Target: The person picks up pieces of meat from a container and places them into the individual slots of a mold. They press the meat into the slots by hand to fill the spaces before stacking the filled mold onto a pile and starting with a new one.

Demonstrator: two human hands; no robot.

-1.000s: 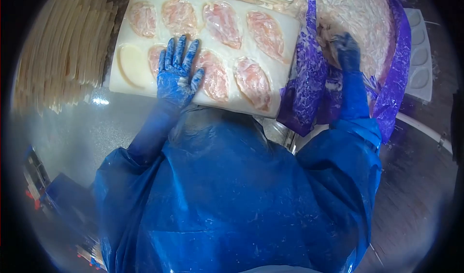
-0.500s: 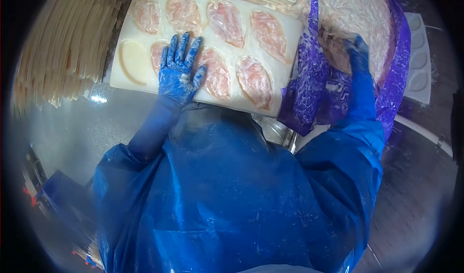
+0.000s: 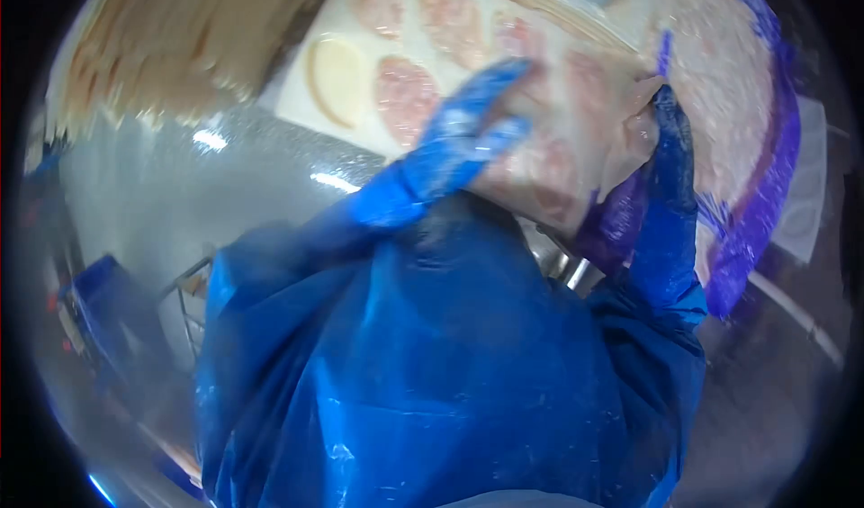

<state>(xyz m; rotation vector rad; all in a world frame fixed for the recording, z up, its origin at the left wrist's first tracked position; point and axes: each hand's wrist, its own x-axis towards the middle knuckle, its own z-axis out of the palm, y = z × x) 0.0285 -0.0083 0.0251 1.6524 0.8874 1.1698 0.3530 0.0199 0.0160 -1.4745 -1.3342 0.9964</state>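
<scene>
A white moulded board [image 3: 295, 105] with oval hollows lies in front of me, tilted in view. Flat pieces of raw chicken [image 3: 407, 94] fill most of its hollows; one hollow [image 3: 340, 83] at the left shows its bare bottom. Over the middle of the board is my left hand [image 3: 468, 125], blue-gloved and wet, fingers stretched out and thumb apart, holding nothing. My right hand [image 3: 668, 116], at the board's right edge, is closed on a pale, blurred piece of raw chicken [image 3: 634, 134] that hangs beside its fingers.
A large heap of raw chicken [image 3: 720, 85] in a purple plastic liner [image 3: 781, 161] stands at the right. Stacked thin boards [image 3: 171, 44] are at the upper left, with more boards [image 3: 567, 8] behind. Another moulded board [image 3: 805, 184] lies far right, beyond the liner.
My right hand has come out of the heap with a piece of chicken. My left hand has lifted and moved right across the board. The whole view has turned and shifted.
</scene>
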